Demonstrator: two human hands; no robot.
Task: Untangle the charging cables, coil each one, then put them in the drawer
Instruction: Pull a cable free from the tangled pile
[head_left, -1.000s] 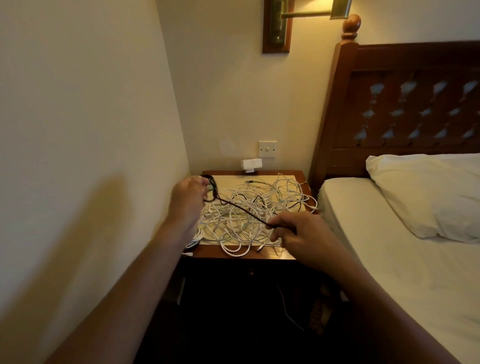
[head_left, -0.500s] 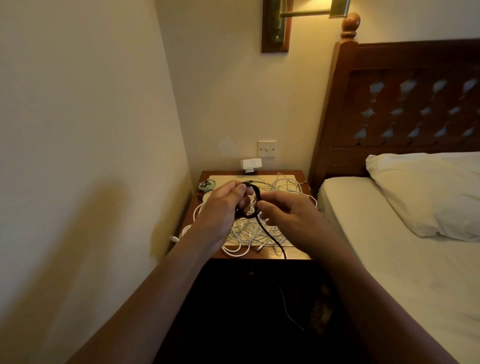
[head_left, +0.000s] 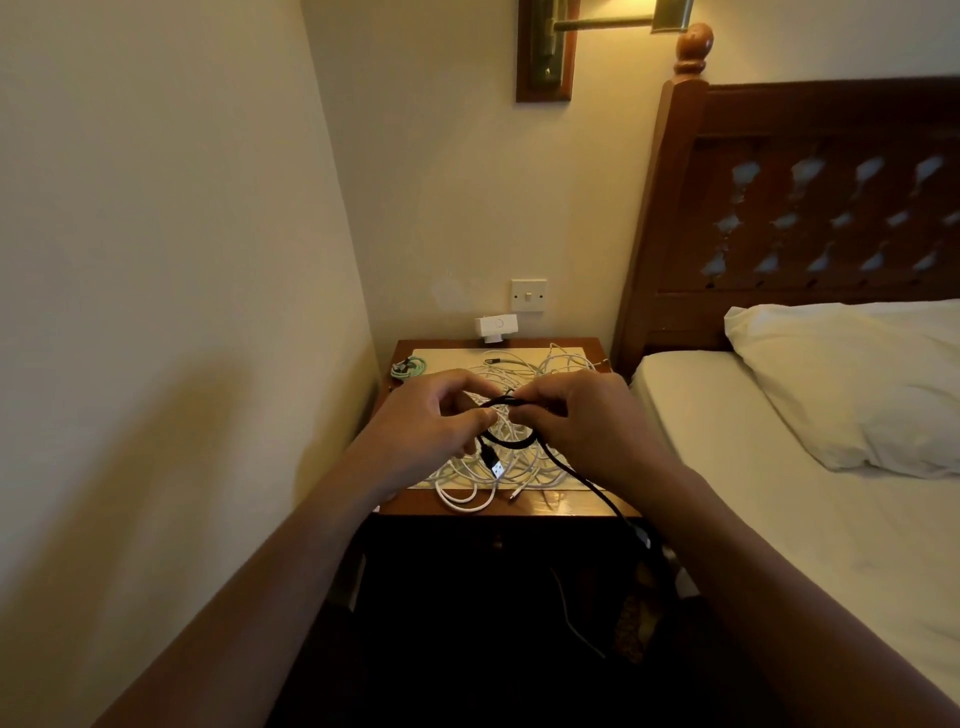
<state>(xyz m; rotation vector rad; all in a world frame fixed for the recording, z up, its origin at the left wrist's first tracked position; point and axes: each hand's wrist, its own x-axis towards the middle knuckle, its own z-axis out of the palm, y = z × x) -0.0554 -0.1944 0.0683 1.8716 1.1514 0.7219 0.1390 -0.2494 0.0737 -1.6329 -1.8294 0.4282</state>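
A black cable (head_left: 511, 441) forms a small loop between my hands above the wooden nightstand (head_left: 566, 506). My left hand (head_left: 431, 431) pinches the loop on its left side, and its USB plug hangs just below. My right hand (head_left: 582, 421) grips the loop on the right, with the loose black tail running down past the nightstand's front edge. Under the hands lies a tangle of white cables (head_left: 519, 467) on a pale mat. A coiled green cable (head_left: 408, 370) sits at the nightstand's back left corner. The drawer front below is in deep shadow.
A wall stands close on the left. The bed (head_left: 779, 519) with a pillow (head_left: 852, 384) fills the right, behind it a carved wooden headboard (head_left: 810, 208). A white plug adapter (head_left: 496, 327) and a wall switch (head_left: 529, 295) sit behind the nightstand.
My hands came together from apart, then shifted slightly right. The black cable, first stretched between them, is now wound into a small loop with its tail hanging over the front edge.
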